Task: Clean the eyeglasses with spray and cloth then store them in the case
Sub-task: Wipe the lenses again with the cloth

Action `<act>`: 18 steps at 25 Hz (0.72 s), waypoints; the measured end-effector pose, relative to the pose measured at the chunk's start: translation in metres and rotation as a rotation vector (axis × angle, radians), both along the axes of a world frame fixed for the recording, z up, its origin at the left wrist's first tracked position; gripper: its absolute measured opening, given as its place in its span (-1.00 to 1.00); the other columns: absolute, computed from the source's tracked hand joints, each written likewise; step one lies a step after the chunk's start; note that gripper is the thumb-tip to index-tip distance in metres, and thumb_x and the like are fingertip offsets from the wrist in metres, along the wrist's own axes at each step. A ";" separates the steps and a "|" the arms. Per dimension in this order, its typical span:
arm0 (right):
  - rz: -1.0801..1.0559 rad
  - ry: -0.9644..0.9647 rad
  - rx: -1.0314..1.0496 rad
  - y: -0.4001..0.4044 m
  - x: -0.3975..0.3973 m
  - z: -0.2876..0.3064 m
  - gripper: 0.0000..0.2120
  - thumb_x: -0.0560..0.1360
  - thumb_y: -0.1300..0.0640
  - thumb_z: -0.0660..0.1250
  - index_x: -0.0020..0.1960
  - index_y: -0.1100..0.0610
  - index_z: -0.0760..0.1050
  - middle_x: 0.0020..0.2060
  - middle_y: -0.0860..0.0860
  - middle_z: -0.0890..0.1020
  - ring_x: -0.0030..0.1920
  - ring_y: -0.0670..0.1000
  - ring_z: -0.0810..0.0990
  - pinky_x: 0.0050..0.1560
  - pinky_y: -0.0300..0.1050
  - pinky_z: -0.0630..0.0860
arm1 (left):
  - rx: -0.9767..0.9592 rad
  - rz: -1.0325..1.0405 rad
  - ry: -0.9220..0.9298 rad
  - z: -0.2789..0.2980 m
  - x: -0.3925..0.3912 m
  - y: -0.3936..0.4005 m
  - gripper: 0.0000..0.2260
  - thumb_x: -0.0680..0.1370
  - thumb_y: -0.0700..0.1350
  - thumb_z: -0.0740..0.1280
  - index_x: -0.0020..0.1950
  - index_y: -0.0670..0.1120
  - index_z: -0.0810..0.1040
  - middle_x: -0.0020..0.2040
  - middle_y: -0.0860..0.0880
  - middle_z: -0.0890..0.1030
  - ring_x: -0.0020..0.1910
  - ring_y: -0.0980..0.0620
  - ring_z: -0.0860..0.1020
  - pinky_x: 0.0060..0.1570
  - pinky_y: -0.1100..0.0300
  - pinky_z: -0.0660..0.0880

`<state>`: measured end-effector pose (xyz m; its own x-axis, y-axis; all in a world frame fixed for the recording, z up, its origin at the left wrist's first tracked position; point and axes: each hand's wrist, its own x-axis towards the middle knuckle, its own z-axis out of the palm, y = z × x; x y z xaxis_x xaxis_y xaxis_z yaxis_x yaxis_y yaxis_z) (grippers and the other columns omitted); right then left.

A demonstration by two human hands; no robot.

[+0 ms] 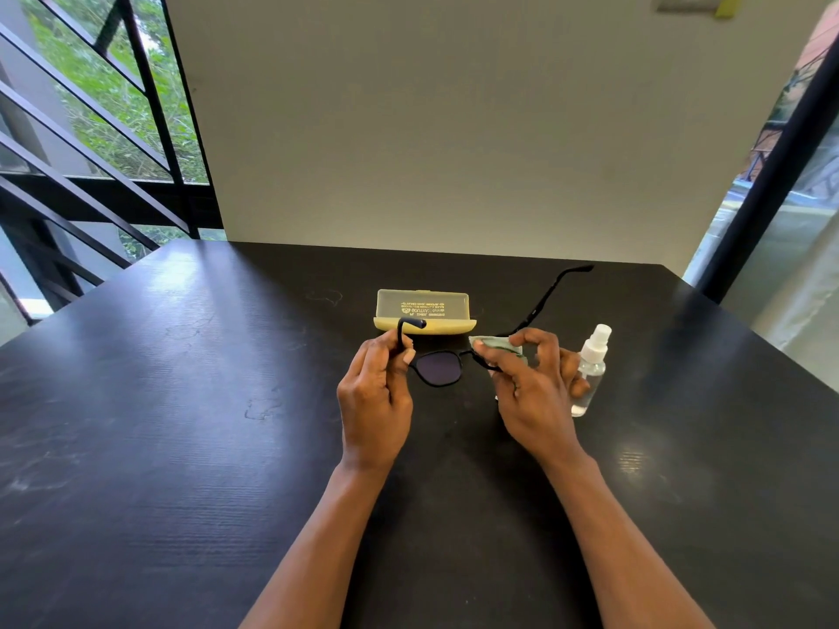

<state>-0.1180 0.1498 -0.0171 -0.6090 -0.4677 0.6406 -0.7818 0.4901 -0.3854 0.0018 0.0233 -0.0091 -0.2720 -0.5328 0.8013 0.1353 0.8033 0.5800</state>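
The glasses (438,367) are being held crosswise above the table (181,401), one arm pinched by the left hand (377,397), the right hand (526,383) pressing the cloth (492,345) around the right-side lens (case (424,311) lying just beyond).

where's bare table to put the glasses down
The table's whole left side is bare, as is the near strip around the forearms. It is crowded mid-table: the case behind the glasses, and the spray bottle beside the right hand.
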 end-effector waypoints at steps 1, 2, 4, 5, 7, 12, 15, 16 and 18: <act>0.011 -0.009 -0.011 0.001 0.000 0.001 -0.72 0.42 0.22 0.41 0.06 -0.07 0.61 0.16 0.10 0.42 0.10 0.21 0.34 -0.07 0.25 0.44 | 0.009 0.001 0.001 0.000 0.000 0.000 -0.86 0.47 -0.39 0.32 0.02 -0.31 0.56 -0.10 -0.17 0.61 -0.09 0.16 0.52 -0.07 0.52 0.45; 0.019 -0.014 -0.021 0.001 0.000 0.001 -0.77 0.40 0.21 0.43 0.00 -0.04 0.62 0.15 0.10 0.43 0.09 0.21 0.36 -0.09 0.24 0.44 | 0.014 0.004 0.004 0.000 0.000 0.000 -0.86 0.48 -0.39 0.32 0.02 -0.30 0.56 -0.10 -0.16 0.61 -0.12 0.15 0.53 -0.08 0.52 0.45; -0.004 0.030 -0.051 0.003 -0.001 0.001 -0.85 0.34 0.21 0.49 -0.13 0.01 0.63 0.10 0.09 0.48 0.06 0.21 0.41 -0.10 0.14 0.40 | 0.015 0.005 0.011 0.001 0.001 -0.001 -0.87 0.47 -0.39 0.32 0.01 -0.30 0.56 -0.11 -0.15 0.61 -0.13 0.15 0.53 -0.09 0.52 0.45; -0.040 0.080 -0.068 0.004 -0.001 0.001 -0.86 0.31 0.21 0.51 -0.18 0.02 0.63 0.05 0.08 0.52 0.04 0.18 0.41 -0.08 0.04 0.30 | 0.010 0.002 0.013 0.001 0.001 -0.001 -0.87 0.47 -0.39 0.32 0.00 -0.30 0.56 -0.11 -0.13 0.60 -0.12 0.16 0.52 -0.09 0.51 0.45; -0.123 0.171 -0.084 0.006 0.001 0.002 -0.84 0.28 0.18 0.53 -0.18 0.03 0.63 -0.04 0.06 0.56 0.01 0.09 0.36 -0.07 -0.05 0.16 | -0.001 -0.006 0.015 0.001 0.002 -0.001 -0.87 0.47 -0.39 0.32 0.00 -0.31 0.56 -0.10 -0.12 0.59 -0.09 0.18 0.50 -0.09 0.47 0.47; -0.219 0.225 0.029 0.004 0.002 0.003 -0.66 0.37 0.13 0.47 0.15 0.07 0.58 -0.03 0.11 0.56 -0.05 0.21 0.48 -0.12 0.11 0.33 | -0.010 -0.019 0.013 0.001 0.002 -0.001 -0.86 0.48 -0.39 0.31 0.02 -0.32 0.55 -0.08 -0.13 0.59 -0.06 0.17 0.50 -0.08 0.44 0.49; -0.104 0.112 0.085 0.003 0.001 0.002 -0.64 0.46 0.13 0.37 0.25 0.00 0.51 0.06 0.13 0.48 -0.01 0.19 0.38 -0.09 0.16 0.41 | -0.021 -0.027 0.020 0.001 0.002 -0.001 -0.86 0.47 -0.42 0.31 0.01 -0.32 0.55 -0.08 -0.12 0.58 -0.05 0.19 0.49 -0.07 0.50 0.47; -0.064 0.086 0.077 0.003 0.001 0.001 -0.65 0.47 0.15 0.36 0.24 -0.02 0.51 0.06 0.13 0.46 -0.02 0.18 0.35 -0.09 0.20 0.43 | -0.018 -0.032 0.021 0.001 0.001 -0.001 -0.86 0.47 -0.42 0.31 0.00 -0.31 0.55 -0.09 -0.13 0.59 -0.04 0.20 0.49 -0.06 0.50 0.47; -0.009 0.048 0.020 0.003 0.001 0.001 -0.68 0.45 0.20 0.38 0.17 -0.04 0.57 0.04 0.12 0.47 -0.03 0.16 0.35 -0.09 0.23 0.44 | -0.015 -0.029 0.019 0.000 0.000 -0.001 -0.86 0.47 -0.41 0.31 0.01 -0.31 0.55 -0.09 -0.13 0.59 -0.05 0.20 0.49 -0.06 0.51 0.46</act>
<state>-0.1168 0.1529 -0.0163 -0.5821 -0.4753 0.6597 -0.7946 0.5047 -0.3375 0.0020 0.0220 -0.0094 -0.2717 -0.5125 0.8146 0.1699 0.8076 0.5648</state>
